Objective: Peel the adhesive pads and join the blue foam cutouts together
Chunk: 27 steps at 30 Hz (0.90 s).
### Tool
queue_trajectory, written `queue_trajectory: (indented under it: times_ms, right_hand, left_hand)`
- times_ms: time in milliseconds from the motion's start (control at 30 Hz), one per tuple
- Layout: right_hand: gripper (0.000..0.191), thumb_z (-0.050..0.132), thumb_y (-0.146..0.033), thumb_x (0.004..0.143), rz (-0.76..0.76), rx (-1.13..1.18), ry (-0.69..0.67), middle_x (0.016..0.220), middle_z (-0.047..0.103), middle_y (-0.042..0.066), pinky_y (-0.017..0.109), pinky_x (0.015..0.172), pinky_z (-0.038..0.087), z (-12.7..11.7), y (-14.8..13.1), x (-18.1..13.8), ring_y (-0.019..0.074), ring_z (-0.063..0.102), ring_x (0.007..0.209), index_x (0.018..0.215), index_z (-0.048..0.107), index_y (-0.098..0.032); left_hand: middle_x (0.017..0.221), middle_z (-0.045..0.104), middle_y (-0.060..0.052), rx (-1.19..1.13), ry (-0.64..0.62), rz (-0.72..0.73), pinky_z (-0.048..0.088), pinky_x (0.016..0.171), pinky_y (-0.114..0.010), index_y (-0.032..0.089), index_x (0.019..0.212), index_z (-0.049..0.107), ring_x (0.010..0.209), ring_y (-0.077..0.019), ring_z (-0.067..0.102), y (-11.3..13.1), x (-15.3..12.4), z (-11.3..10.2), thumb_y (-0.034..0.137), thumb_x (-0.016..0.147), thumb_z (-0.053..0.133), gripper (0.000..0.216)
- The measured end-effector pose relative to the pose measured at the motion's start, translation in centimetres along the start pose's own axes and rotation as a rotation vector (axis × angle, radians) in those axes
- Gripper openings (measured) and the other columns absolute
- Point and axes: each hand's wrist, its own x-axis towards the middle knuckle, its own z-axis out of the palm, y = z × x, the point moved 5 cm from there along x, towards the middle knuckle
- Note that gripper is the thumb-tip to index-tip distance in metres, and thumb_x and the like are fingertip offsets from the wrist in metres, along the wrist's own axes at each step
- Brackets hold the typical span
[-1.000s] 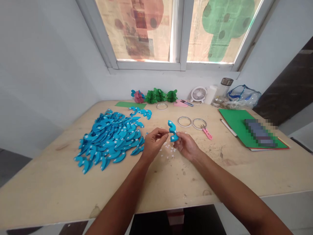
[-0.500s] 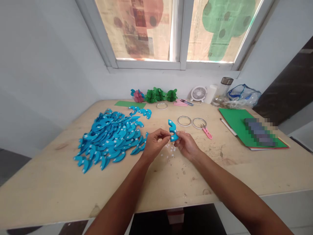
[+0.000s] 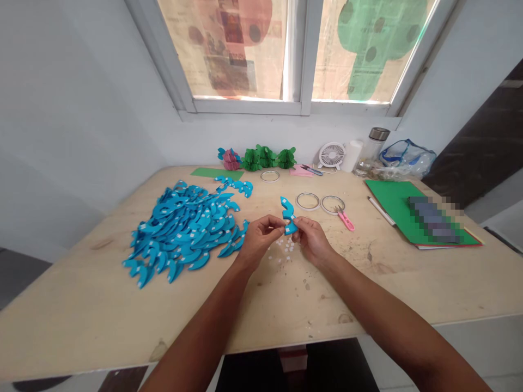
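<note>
My right hand [image 3: 312, 238] pinches a curved blue paper piece [image 3: 287, 208], its wavy shape standing up from the fingers and bearing small white squares. My left hand [image 3: 261, 239] is closed in a pinch, thumb and forefinger meeting at the piece's lower left edge. Whatever lies between those fingertips is too small to make out. Under the hands, small white paper bits [image 3: 287, 247] are scattered on the wooden table [image 3: 269, 316]. To the left of my left hand spreads a large pile of similar blue paper pieces [image 3: 188, 223], many with white squares.
Tape rolls [image 3: 308, 201] and pink-handled scissors [image 3: 346, 219] lie beyond my right hand. Green sheets [image 3: 392, 204] carry a blurred-out object at right. Green paper ornaments [image 3: 266, 157], a small fan [image 3: 332, 156], a glass bottle [image 3: 373, 149] and a plastic bag [image 3: 408, 158] line the wall.
The blue paper piece has shifted very slightly upward in the view along with my fingertips. Both hands keep their pinches, and the pile looks the same.
</note>
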Motion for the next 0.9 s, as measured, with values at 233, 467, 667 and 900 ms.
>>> queue_trajectory:
  times_ms: [233, 467, 667, 900]
  right_hand:
    - [0.026, 0.066, -0.039, 0.067, -0.023, -0.078, 0.029, 0.043, 0.050, -0.003, 0.024, 0.045, 0.025, 0.08, -0.24, -0.15, 0.0087, 0.037, 0.042, 0.057, 0.058, -0.018]
    - [0.025, 0.065, -0.040, 0.069, -0.062, -0.131, 0.045, 0.044, 0.050, -0.003, 0.024, 0.046, 0.025, -0.05, -0.36, -0.14, 0.0085, 0.037, 0.043, 0.058, 0.058, -0.018]
    - [0.026, 0.064, -0.041, 0.070, -0.081, -0.171, 0.046, 0.044, 0.050, -0.003, 0.024, 0.046, 0.026, -0.14, -0.38, -0.07, 0.0089, 0.038, 0.043, 0.057, 0.058, -0.018]
    - [0.028, 0.062, -0.043, 0.072, -0.136, -0.272, 0.039, 0.045, 0.050, -0.003, 0.024, 0.046, 0.027, -0.33, -0.40, 0.05, 0.0095, 0.039, 0.043, 0.058, 0.059, -0.019]
  left_hand:
    - [0.069, 0.064, -0.002, -0.060, 0.000, -0.059, 0.045, 0.063, -0.026, 0.016, 0.070, 0.066, 0.065, -0.0140, 0.057, -0.68, 0.07, -0.06, 0.025, 0.061, 0.069, 0.013]
    - [0.068, 0.064, -0.001, -0.072, 0.004, -0.050, 0.043, 0.063, -0.025, 0.016, 0.071, 0.067, 0.063, -0.0121, 0.055, -0.54, 0.02, -0.02, 0.024, 0.063, 0.067, 0.012]
    - [0.068, 0.063, -0.001, -0.046, 0.000, -0.065, 0.043, 0.062, -0.025, 0.015, 0.073, 0.066, 0.064, -0.0126, 0.055, -0.75, 0.10, -0.06, 0.024, 0.064, 0.065, 0.012]
    - [0.068, 0.062, 0.000, -0.057, 0.016, -0.065, 0.042, 0.060, -0.024, 0.017, 0.070, 0.066, 0.063, -0.0120, 0.053, -0.85, 0.12, 0.02, 0.022, 0.063, 0.063, 0.009]
